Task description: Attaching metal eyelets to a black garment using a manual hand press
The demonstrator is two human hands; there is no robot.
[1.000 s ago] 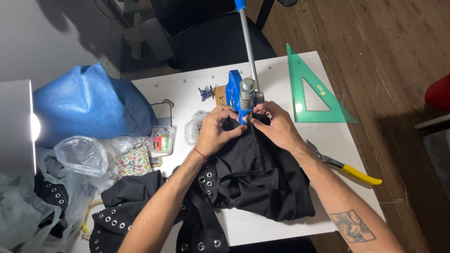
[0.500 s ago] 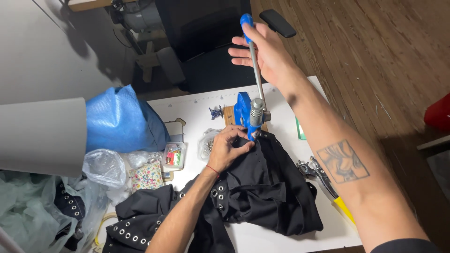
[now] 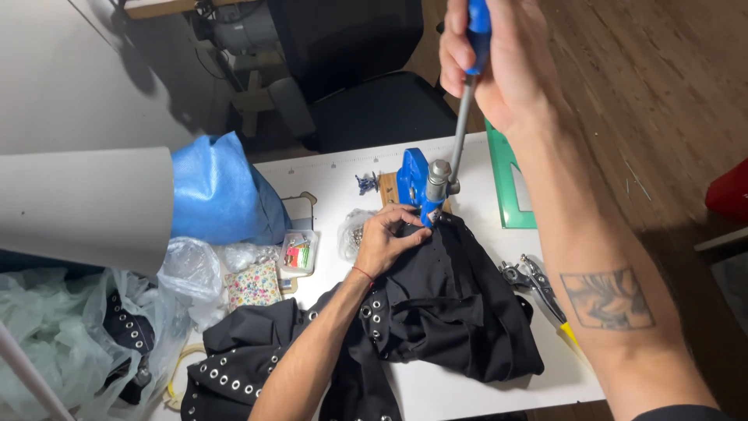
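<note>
From the head view we see our right hand (image 3: 499,58) with fingers clenched around the blue-gripped steel lever (image 3: 467,93) of the blue metal hand press (image 3: 421,187). Our left hand (image 3: 386,238) pinches the black eyelet-studded fabric (image 3: 444,304) under the press on the white tabletop (image 3: 335,175).

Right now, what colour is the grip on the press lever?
Blue, over a grey metal rod. The head view shows the grip held in the right hand.

A small clear plastic box (image 3: 297,252) of coloured items is shown at nine o'clock of the table; crumpled clear bags (image 3: 189,267) lie beside it.
</note>
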